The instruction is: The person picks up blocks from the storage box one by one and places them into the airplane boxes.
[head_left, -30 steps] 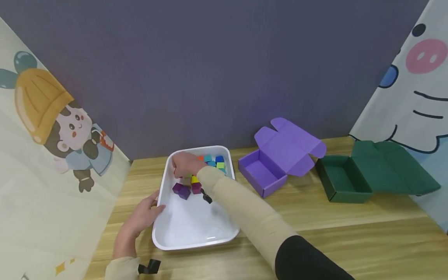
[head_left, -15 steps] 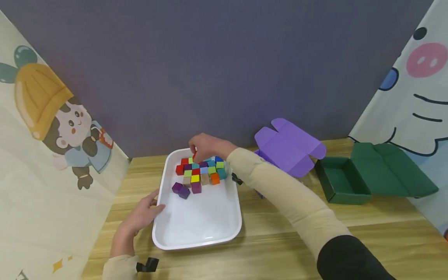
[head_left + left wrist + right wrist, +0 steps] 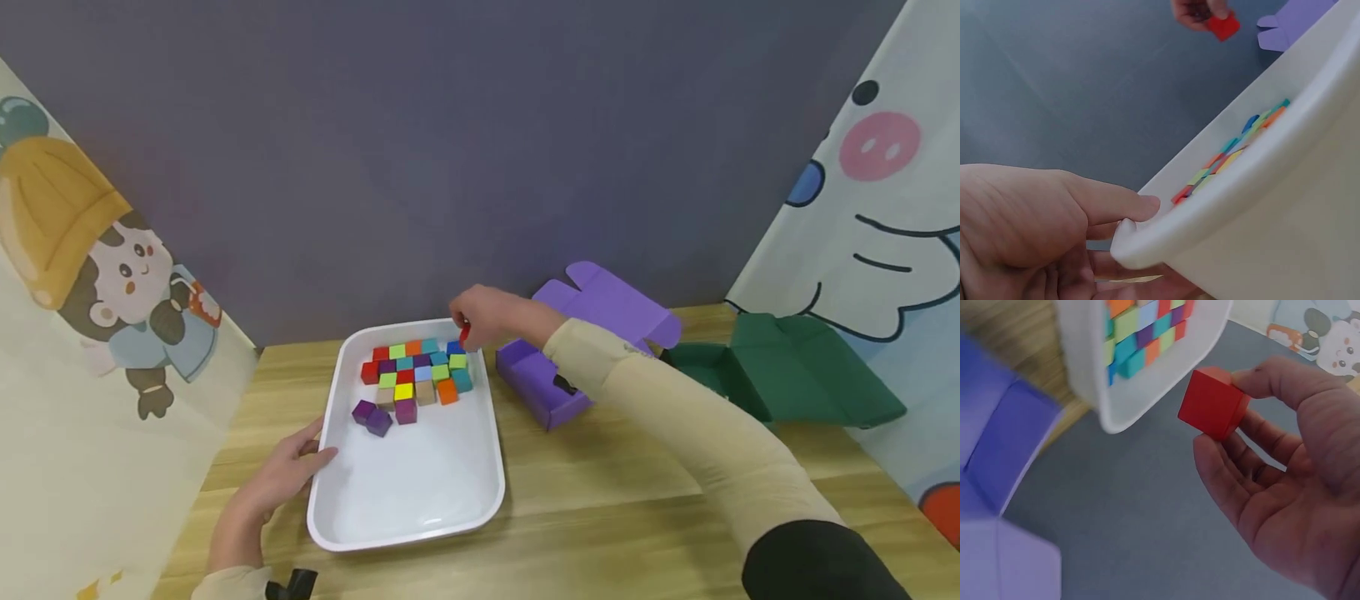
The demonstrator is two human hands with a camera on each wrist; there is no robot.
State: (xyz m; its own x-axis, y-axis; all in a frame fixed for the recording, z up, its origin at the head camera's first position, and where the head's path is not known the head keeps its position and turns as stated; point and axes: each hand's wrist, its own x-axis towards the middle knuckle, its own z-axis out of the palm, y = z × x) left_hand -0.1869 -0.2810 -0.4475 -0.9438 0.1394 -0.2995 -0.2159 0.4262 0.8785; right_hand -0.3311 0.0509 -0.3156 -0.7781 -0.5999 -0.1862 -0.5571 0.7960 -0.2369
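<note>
Between thumb and fingers my right hand (image 3: pixel 483 315) pinches a red cube (image 3: pixel 1213 403), held above the far right corner of the white tray (image 3: pixel 408 492). My left hand (image 3: pixel 281 475) grips the tray's left rim, thumb over the edge and fingers underneath, as the left wrist view shows. Inside the tray, colored cubes (image 3: pixel 405 375) sit packed in rows toward the far end. Two purple cubes (image 3: pixel 372 418) lie a little apart at their front left. Right of the tray stands an open purple box (image 3: pixel 540 387), partly hidden behind my right forearm.
Farther right is an open green box (image 3: pixel 705 371), its lid (image 3: pixel 810 371) folded out to the right and my sleeve overlapping its front. A dark grey panel (image 3: pixel 375 167) rises behind the wooden table (image 3: pixel 570 500). Cartoon-printed sheets (image 3: pixel 112 275) flank both sides.
My right hand has lifted from the tray's far left part with the red cube and moved right, uncovering the cube rows. My left hand stays on the rim. The head view has shifted slightly.
</note>
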